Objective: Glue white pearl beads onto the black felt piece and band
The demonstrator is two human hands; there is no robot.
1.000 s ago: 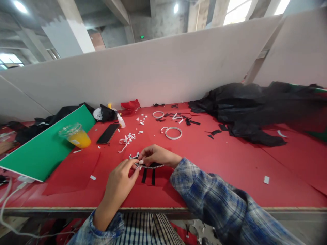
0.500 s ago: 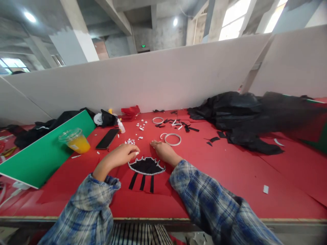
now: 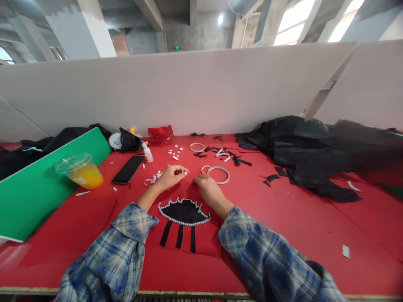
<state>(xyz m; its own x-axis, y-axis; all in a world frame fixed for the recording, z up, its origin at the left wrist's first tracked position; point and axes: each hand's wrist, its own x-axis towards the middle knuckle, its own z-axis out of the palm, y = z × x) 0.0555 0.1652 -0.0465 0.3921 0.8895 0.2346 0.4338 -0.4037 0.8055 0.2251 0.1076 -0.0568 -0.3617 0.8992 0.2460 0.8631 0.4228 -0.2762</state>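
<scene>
My left hand (image 3: 171,177) pinches a small white piece (image 3: 185,172) between thumb and fingertips, just above the red sheet. Close by on its right, my right hand (image 3: 210,189) has its fingers curled down near the red surface; whatever is in them, if anything, is hidden. Below both hands lies a black cutout (image 3: 185,211), half-oval with a jagged top, edged with a silver bead trim (image 3: 179,222). Three black strips (image 3: 179,237) extend beneath it. Beyond my right hand rests a white ring-shaped roll (image 3: 227,176), with a smaller ring (image 3: 205,169) partly behind the fingers.
Small white pieces (image 3: 174,152) and black scraps (image 3: 241,160) are scattered farther back. On the left are a phone (image 3: 128,169), a small white bottle (image 3: 147,152), a cup of orange drink (image 3: 86,174) and a green board (image 3: 34,188). Black fabric (image 3: 302,147) is heaped on the right.
My left hand has moved from the cutout's upper edge up and right, toward my right hand, carrying the white piece. My right fingers are now more curled. The camera view has shifted.
</scene>
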